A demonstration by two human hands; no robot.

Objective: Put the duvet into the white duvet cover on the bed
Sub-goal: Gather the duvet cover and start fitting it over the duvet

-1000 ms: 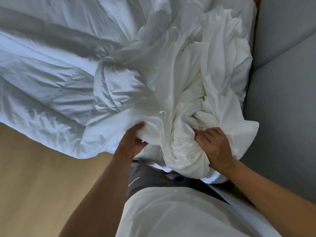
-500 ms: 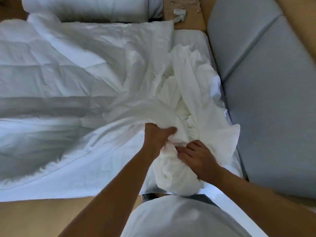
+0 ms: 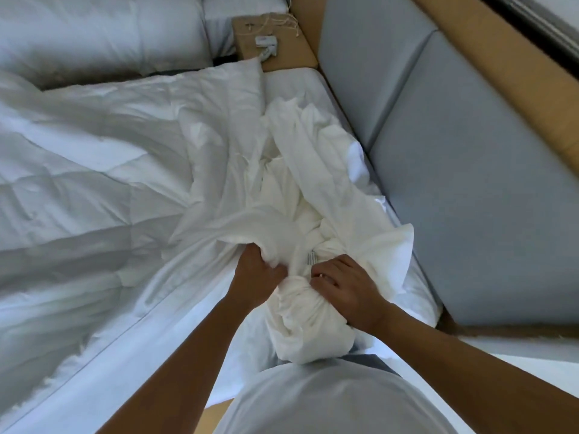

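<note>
1. Near the bed's (image 3: 300,86) right edge, the white duvet cover (image 3: 313,189) is lying crumpled in a bunched heap.
2. Both hands are gripping it, the left hand (image 3: 255,274) clutching a fold and the right hand (image 3: 344,286) curling over the gathered bundle.
3. Leftward, the quilted duvet (image 3: 78,183) is lying spread flat.

Warm, creamy white on the bunched duvet cover (image 3: 313,189), with a small grey-striped tag (image 3: 311,256) at its gathered end. Cooler, bluish white on the duvet (image 3: 78,189), stitched in a quilted grid. Plain white on the sheet (image 3: 313,86) at the bed's edge. Muted grey-blue on the padded panels (image 3: 470,183), tan brown on the wooden trim (image 3: 501,73). Pale grey-white on the shirt (image 3: 329,402).
</note>
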